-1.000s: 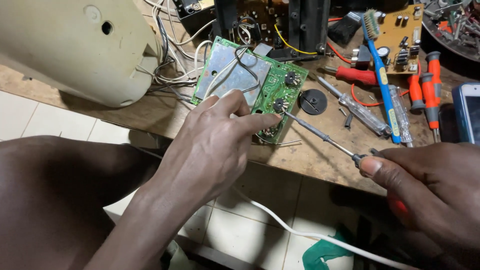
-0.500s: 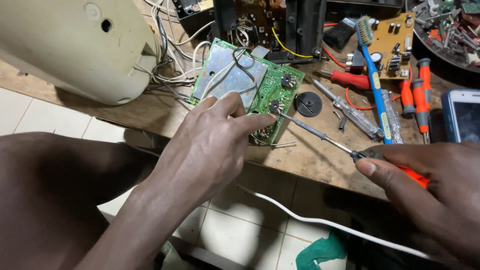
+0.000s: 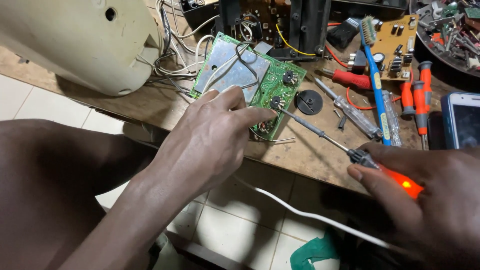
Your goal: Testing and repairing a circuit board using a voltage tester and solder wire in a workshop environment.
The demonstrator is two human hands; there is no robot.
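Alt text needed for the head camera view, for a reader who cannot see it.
A left hand steadies a green circuit board on a wooden workbench while the right hand holds a soldering iron, handle glowing orange, tip at the board's edge. Screwdrivers, a blue toothbrush and a phone lie nearby.

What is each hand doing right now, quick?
Left hand: open, fingertips pressing on the green circuit board, gripping nothing.
Right hand: closed around the soldering iron, its tip at the board.

Green circuit board (image 3: 272, 90), glowing orange soldering iron (image 3: 350, 150)
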